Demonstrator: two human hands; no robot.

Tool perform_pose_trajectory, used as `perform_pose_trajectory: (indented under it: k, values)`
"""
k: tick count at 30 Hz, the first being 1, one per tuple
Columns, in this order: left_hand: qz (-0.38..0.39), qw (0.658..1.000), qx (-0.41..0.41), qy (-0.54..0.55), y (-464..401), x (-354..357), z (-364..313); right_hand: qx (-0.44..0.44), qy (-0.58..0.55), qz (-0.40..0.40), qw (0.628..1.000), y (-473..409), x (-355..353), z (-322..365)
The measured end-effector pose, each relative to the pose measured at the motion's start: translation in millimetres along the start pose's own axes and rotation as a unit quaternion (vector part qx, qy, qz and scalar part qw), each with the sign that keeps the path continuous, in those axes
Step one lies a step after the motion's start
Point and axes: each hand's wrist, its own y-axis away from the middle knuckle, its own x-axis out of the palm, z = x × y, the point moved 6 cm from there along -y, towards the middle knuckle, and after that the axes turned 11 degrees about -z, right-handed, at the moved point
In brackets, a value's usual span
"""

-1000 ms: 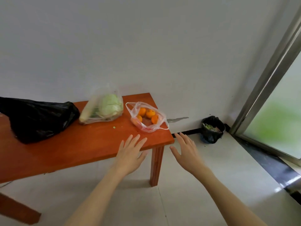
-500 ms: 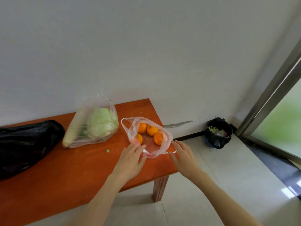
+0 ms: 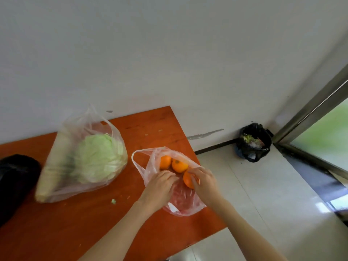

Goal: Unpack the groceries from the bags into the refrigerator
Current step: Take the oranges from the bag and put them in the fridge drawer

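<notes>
A clear pinkish plastic bag [image 3: 180,203] lies near the right end of the orange wooden table [image 3: 116,228]. Inside it I see three oranges [image 3: 178,165]. My right hand [image 3: 204,182] curls round the nearest orange at the bag's mouth. My left hand [image 3: 160,187] reaches into the bag beside it, fingers bent on the plastic; what they hold is hidden. To the left lies a second clear bag [image 3: 82,161] with a green cabbage and a pale long vegetable. No refrigerator is in view.
A black plastic bag [image 3: 15,181] sits at the table's left edge. A small bin lined with a black bag [image 3: 253,143] stands on the tiled floor in the corner. A metal-framed glass door [image 3: 320,132] runs along the right. A green scrap [image 3: 113,201] lies on the table.
I have come closer to the table. Both hands went from open above the table edge into the bag of oranges, and my right hand closed round an orange.
</notes>
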Motion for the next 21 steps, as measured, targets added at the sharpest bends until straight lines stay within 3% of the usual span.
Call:
perform_pose_trajectory:
  k: [6,14,21]
  values:
    - [0.032,0.999,0.005,-0.017,-8,21,33,0.037,0.090,0.084,0.992,-12,35,-25]
    - [0.076,0.990,-0.055,-0.104,-3,30,69,0.102,0.136,0.186,0.968,-19,52,-63]
    - [0.121,0.979,-0.101,-0.130,-5,36,73,0.143,0.167,0.171,0.960,-16,67,-70]
